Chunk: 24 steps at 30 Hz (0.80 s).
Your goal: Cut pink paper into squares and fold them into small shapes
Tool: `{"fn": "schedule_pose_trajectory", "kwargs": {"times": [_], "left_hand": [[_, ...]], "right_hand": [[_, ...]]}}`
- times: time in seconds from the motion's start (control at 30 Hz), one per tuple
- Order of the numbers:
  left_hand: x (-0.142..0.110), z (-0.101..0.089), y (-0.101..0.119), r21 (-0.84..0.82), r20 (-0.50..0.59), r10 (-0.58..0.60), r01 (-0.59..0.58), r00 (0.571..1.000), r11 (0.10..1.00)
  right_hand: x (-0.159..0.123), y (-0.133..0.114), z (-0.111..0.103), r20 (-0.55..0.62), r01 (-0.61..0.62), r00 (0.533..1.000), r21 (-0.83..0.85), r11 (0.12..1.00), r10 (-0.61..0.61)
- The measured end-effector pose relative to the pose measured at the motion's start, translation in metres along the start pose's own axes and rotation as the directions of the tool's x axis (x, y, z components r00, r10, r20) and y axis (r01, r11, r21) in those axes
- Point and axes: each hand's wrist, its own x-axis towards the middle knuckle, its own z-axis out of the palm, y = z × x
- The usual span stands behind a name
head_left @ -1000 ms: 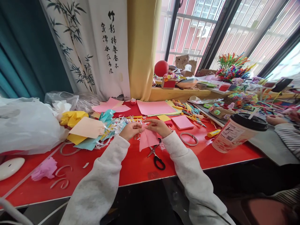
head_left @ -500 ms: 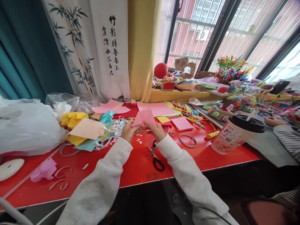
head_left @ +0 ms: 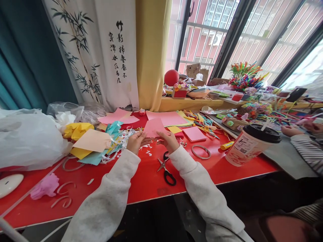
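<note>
A pink sheet of paper (head_left: 154,127) is held up above the table between my two hands. My left hand (head_left: 135,142) pinches its lower left corner. On the other side, my right hand (head_left: 168,140) has its fingers closed on the lower right corner. Below my right hand lies a pair of scissors (head_left: 166,169) with black handles, its blades parted. White paper scraps (head_left: 148,152) lie on the red tabletop just under the paper. A stack of pink square sheets (head_left: 194,133) and a yellow sheet (head_left: 174,129) are to the right of my right hand.
At left are a white plastic bag (head_left: 30,141), a peach paper sheet (head_left: 92,140) and crumpled pink paper (head_left: 45,186). To the right are a ring (head_left: 201,152), a glue stick (head_left: 227,145) and a drink cup (head_left: 248,148). Another person's hand (head_left: 292,130) is at far right.
The pink paper, earlier hanging below my fingers with a fold line, has been turned upward and now stands flat above my hands. My hands have spread slightly apart along its lower edge.
</note>
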Motion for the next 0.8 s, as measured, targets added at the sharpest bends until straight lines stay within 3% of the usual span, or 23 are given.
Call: {"fn": "schedule_pose_trajectory", "kwargs": {"times": [0.27,0.4,0.5,0.7,0.8], "left_hand": [[0.0,0.001,-0.003,0.114,-0.045,0.077,-0.072,0.996,0.991],[-0.006,0.005,0.0,0.167,-0.104,0.189,-0.17,0.976,0.971],[-0.01,0.01,0.001,0.255,-0.14,0.265,-0.224,0.954,0.941],[-0.015,0.017,-0.001,0.396,-0.192,0.287,-0.194,0.938,0.898],[-0.014,0.015,-0.001,0.546,-0.204,0.383,-0.22,0.901,0.808]], "right_hand": [[-0.001,0.008,0.006,-0.025,0.005,1.0,0.08,0.997,-0.003],[-0.003,0.019,0.016,-0.052,0.054,0.998,0.143,0.988,-0.047],[-0.004,0.024,0.021,-0.06,0.066,0.996,0.123,0.99,-0.059],[-0.007,0.023,0.022,-0.106,0.069,0.992,0.063,0.996,-0.063],[-0.007,0.02,0.021,-0.118,0.048,0.992,0.052,0.997,-0.042]]}}
